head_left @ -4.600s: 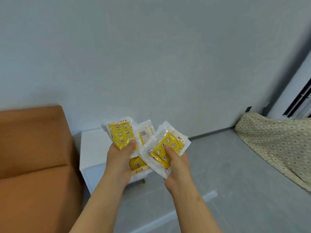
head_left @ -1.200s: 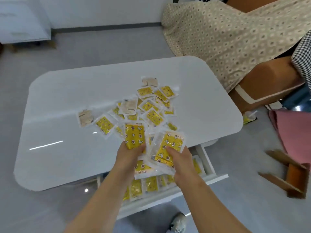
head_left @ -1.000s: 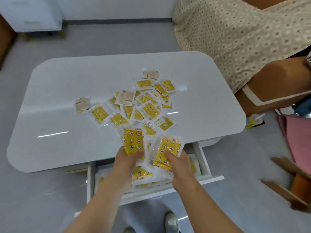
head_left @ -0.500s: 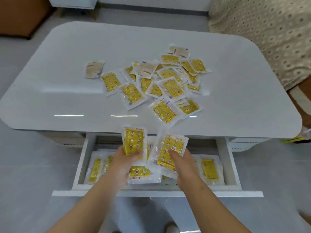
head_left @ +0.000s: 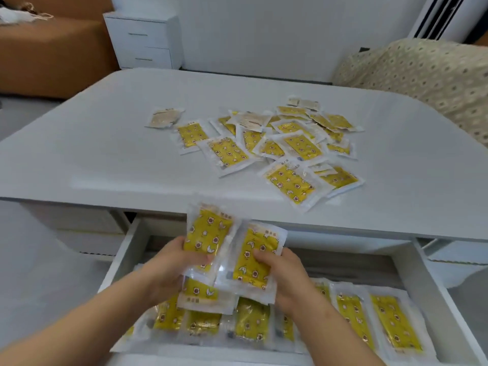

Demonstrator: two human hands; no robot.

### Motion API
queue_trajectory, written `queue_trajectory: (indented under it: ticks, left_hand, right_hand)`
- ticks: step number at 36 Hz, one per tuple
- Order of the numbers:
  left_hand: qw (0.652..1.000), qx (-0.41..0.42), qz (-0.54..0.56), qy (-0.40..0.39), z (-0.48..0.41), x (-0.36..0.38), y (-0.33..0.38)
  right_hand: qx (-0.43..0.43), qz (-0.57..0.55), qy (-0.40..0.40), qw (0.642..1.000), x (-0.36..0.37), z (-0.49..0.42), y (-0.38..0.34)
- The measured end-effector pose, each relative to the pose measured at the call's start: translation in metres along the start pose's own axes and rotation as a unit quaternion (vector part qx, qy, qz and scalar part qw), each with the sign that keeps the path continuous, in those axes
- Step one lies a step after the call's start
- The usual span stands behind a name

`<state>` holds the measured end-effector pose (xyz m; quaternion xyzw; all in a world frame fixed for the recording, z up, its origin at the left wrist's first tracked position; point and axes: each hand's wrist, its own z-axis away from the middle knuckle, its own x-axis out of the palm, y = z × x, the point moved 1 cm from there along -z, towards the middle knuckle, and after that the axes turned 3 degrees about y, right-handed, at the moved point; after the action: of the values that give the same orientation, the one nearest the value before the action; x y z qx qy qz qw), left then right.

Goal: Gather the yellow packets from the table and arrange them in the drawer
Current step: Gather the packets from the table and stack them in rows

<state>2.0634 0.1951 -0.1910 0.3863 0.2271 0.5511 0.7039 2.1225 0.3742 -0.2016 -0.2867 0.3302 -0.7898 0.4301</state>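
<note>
The left hand (head_left: pixel 169 265) and right hand (head_left: pixel 286 273) each pinch a bunch of yellow packets (head_left: pixel 208 233) over the open drawer (head_left: pixel 427 273), long sides pointing away. The laid row (head_left: pixel 351 313) lies straight below the fingers (head_left: pixel 266 257), aligned likewise. Other packets (head_left: pixel 290 180) remain on the counter (head_left: pixel 105 154) beyond.

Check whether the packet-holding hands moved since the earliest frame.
Yes. The left hand and right hand, gripping yellow packets, went from before the white cabinet to over the open drawer.
</note>
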Motion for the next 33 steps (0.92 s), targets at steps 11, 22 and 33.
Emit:
queue_trajectory:
  ticks: [11, 22, 33]
  left_hand:
    - [0.993, 0.014, -0.119, 0.023, -0.006, -0.04, -0.007]
    - [0.998, 0.0, -0.053, 0.028, -0.001, -0.068, -0.013]
    - [0.998, -0.017, 0.057, -0.01, -0.01, -0.051, -0.012]
  right_hand:
    - [0.005, 0.065, 0.048, 0.997, 0.006, -0.02, 0.011]
    - [0.015, 0.045, -0.009, 0.999, 0.042, -0.03, 0.018]
    - [0.105, -0.002, -0.151, 0.983, 0.033, -0.025, 0.014]
